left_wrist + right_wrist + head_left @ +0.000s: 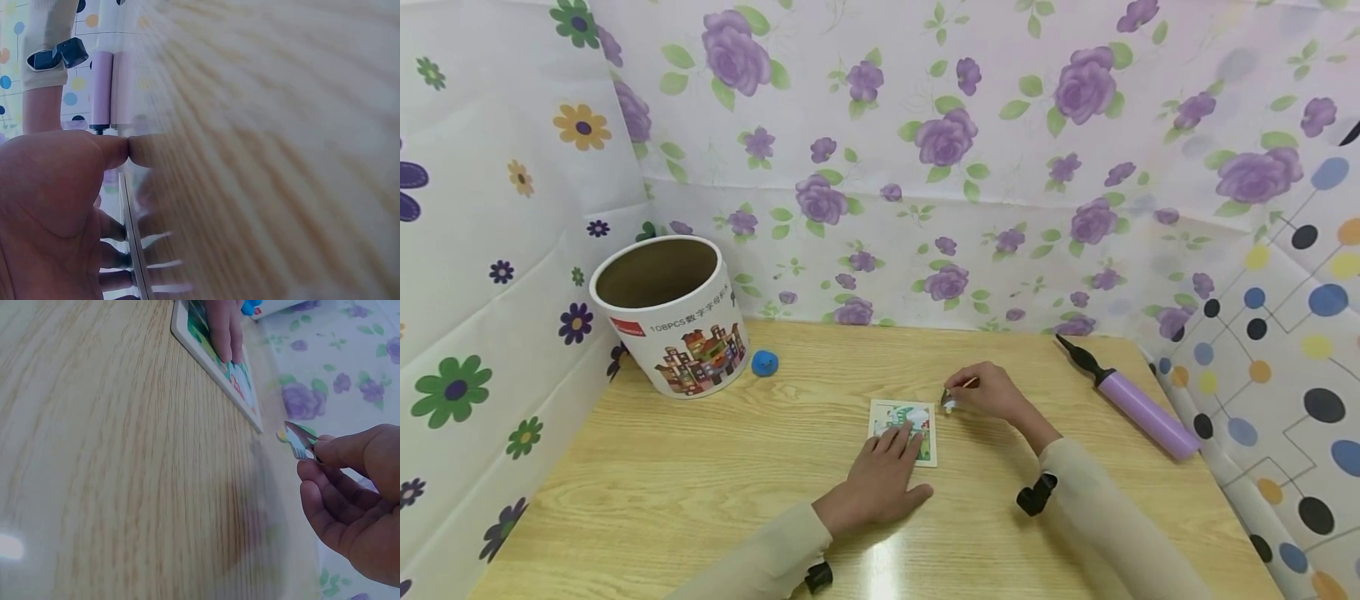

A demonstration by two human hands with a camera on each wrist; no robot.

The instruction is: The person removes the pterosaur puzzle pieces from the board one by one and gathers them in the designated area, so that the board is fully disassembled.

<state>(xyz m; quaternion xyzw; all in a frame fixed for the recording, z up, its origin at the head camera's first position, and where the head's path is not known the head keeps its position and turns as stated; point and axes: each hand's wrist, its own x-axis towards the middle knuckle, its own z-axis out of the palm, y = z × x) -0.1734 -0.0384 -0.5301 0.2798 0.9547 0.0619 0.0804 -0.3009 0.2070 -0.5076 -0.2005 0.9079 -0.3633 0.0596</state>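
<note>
Small, flat, blue-white piece (299,446) was unplaced.
Right hand (988,390) pinched it beside the square, pale-framed picture board (902,403), which we judged largely filled; left hand (880,483) rested extended fingers on it.

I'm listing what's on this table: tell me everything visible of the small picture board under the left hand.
The small picture board is thin and roughly square, with a pale, wood-like border framing a print, mostly green and white with some red. It lies flat on the wood-grain table. The left hand rests its fingers on it, covering part of the picture; the right hand doesn't touch it.
</note>
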